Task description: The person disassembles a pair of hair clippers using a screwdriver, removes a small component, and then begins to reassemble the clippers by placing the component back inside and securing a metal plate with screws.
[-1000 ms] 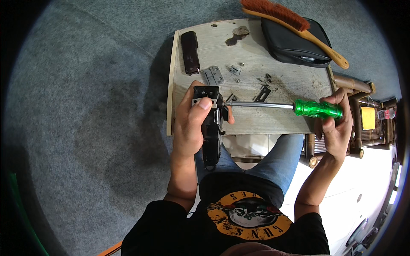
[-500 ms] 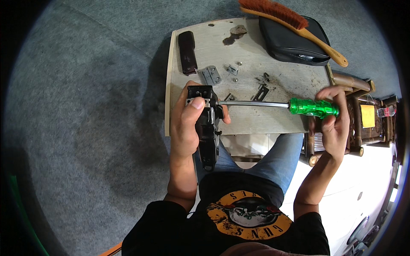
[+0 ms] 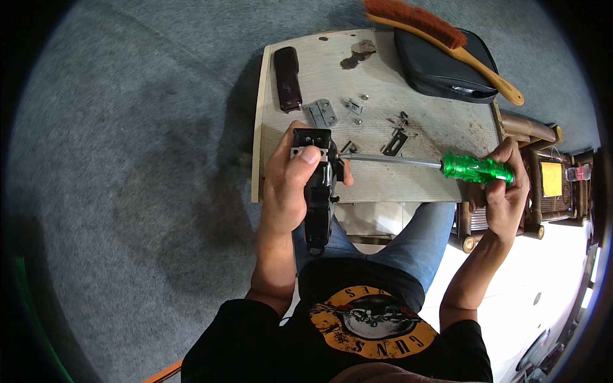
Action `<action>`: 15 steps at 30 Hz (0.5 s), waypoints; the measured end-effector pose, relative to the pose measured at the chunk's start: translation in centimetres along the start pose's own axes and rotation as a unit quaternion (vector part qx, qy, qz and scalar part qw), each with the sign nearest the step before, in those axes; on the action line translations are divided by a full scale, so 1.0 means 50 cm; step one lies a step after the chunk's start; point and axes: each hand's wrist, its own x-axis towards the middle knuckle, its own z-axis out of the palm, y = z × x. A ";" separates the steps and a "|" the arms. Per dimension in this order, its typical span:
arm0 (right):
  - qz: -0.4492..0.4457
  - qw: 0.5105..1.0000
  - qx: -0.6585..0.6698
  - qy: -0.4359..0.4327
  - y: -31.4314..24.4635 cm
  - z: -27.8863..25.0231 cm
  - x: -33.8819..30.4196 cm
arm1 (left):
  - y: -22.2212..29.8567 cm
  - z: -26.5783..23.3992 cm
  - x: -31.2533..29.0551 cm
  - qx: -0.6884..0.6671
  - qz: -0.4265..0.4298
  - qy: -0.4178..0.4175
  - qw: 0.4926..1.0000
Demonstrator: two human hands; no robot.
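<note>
My left hand (image 3: 285,185) is wrapped around a black hair clipper (image 3: 317,214), its thumb pressing near the metal piece at the head. The clipper stands roughly lengthwise above the table's near edge. In my right hand (image 3: 508,198) is a screwdriver (image 3: 474,168), gripped by the end of its clear green handle. Its steel shank points left, and the tip meets the side of the clipper head. Beyond my left hand lie a dark maroon clipper cover (image 3: 288,83), a grey clipper blade (image 3: 323,113) and a small metal part (image 3: 354,106).
Two small screws (image 3: 359,121) and a black slotted piece (image 3: 395,143) lie on the pale wooden table (image 3: 434,182), amid dark hair clippings. A brush (image 3: 476,60) rests across a black zip case (image 3: 415,67) at the far right corner. Bamboo furniture (image 3: 536,207) stands to the right.
The screwdriver handle has dipped a little, so the shank slopes down to the right. My right fingers have shifted on the handle's end. The whole view has slid slightly.
</note>
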 end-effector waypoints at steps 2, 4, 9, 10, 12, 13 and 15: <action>-0.016 1.000 0.017 -0.012 0.010 -0.002 -0.002 | -0.005 -0.008 0.002 -0.005 -0.004 -0.012 1.000; -0.036 0.999 -0.006 0.005 0.004 0.016 0.005 | 0.002 -0.005 -0.001 -0.020 -0.025 0.007 0.999; 0.004 1.000 0.019 0.015 0.007 0.000 -0.009 | 0.000 -0.002 0.001 0.002 0.001 0.005 1.000; 0.011 0.999 0.037 0.004 0.006 -0.003 -0.010 | -0.002 -0.002 0.002 0.001 0.011 -0.004 1.000; 0.000 0.999 0.038 -0.016 0.012 -0.002 0.001 | -0.002 -0.004 -0.001 -0.018 -0.010 0.007 1.000; -0.008 1.000 0.028 -0.012 0.012 0.004 0.004 | -0.003 -0.005 0.000 -0.021 -0.007 0.007 1.000; -0.029 1.000 -0.003 0.009 0.004 0.024 0.008 | -0.003 -0.007 -0.001 -0.011 -0.002 0.005 1.000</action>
